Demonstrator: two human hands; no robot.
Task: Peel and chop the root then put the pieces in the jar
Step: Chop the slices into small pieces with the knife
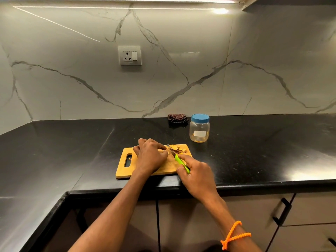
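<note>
Around my right wrist sat an orange bead bracelet (234,235), the item nearest the lens. Beyond it, my right hand (197,174) was curled round the green handle of a knife (179,160), index finger laid along the top, the blade angled away toward the far right part of the wooden cutting board (127,170). My left hand (150,156) rested knuckles-up on the board, fingers bent down over the root (164,151); only a small brownish part of it showed at my fingertips, just beside the blade. Cut pieces (179,149) lay in a small heap on the board's far right corner, touching the blade's far side. One scrap lay in the board's handle slot. The board sat on the black countertop (72,151) near its front edge. The jar (199,129), clear plastic with its blue lid on, stood upright behind and right of the board, apart from it, with some yellowish pieces at its bottom. A folded dark cloth (177,118) lay just left of the jar against the marble wall.
</note>
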